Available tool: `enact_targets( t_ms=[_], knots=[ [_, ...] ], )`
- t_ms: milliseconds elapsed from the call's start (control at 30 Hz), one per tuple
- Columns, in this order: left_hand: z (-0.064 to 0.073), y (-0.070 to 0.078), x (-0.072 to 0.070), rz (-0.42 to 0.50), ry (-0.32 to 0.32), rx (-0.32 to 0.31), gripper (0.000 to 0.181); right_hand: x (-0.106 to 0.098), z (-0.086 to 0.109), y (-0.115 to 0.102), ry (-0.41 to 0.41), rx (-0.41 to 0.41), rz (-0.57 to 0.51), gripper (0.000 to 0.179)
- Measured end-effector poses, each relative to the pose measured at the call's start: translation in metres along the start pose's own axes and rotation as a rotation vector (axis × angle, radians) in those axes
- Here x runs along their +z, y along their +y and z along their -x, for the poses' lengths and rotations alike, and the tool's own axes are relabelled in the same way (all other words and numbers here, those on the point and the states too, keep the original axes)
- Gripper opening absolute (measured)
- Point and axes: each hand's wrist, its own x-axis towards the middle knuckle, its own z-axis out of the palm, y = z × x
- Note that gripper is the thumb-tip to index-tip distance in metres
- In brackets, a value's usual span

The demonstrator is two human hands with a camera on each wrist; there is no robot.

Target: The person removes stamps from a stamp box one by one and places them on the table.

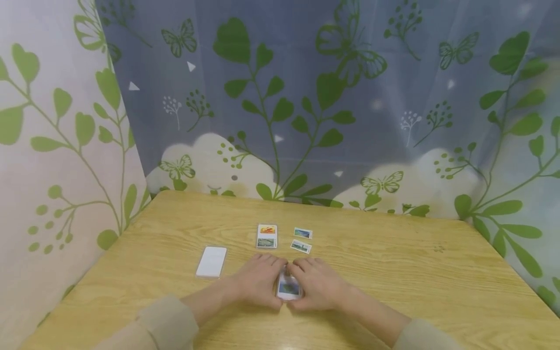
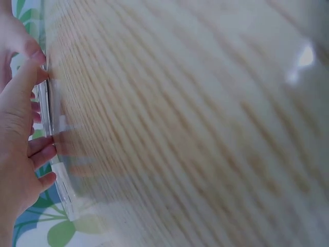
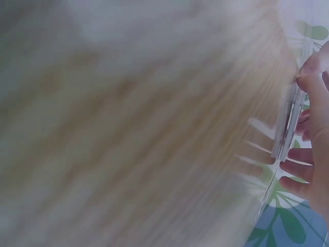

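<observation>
Between my two hands, on the table, is a clear flat case (image 1: 289,289) with a white backing and a dark bluish stamp-like picture at its near end. My left hand (image 1: 259,279) grips its left side, with the thumb at the near corner and fingers at the far end. From the other side my right hand (image 1: 323,286) grips it the same way, partly covering the far half. In the right wrist view the case (image 3: 288,121) appears edge-on, as a thin layered slab beside the fingers. The left wrist view shows both thumbs meeting near one end of the case (image 2: 47,105).
Beyond my hands lies a similar case (image 1: 267,236) holding two stamps, one orange-red and one grey-green. Two loose stamps (image 1: 303,233) lie to its right. At the left is a case with a plain white face (image 1: 212,262). Patterned curtains (image 1: 280,97) border the wooden table (image 1: 393,262).
</observation>
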Motion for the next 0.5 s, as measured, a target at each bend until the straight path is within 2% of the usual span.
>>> enact_targets(
  t_ms=[167,500],
  knots=[
    [-0.0001,0.0005,0.0013,0.003,0.007,-0.005,0.081,-0.0003,-0.0022,0.0002,-0.049,0.026,-0.062,0.066],
    [0.0016,-0.0021,0.0038,0.061,0.021,-0.011,0.078,0.0036,-0.0051,0.0034,-0.044,0.030,-0.101,0.064]
  ],
)
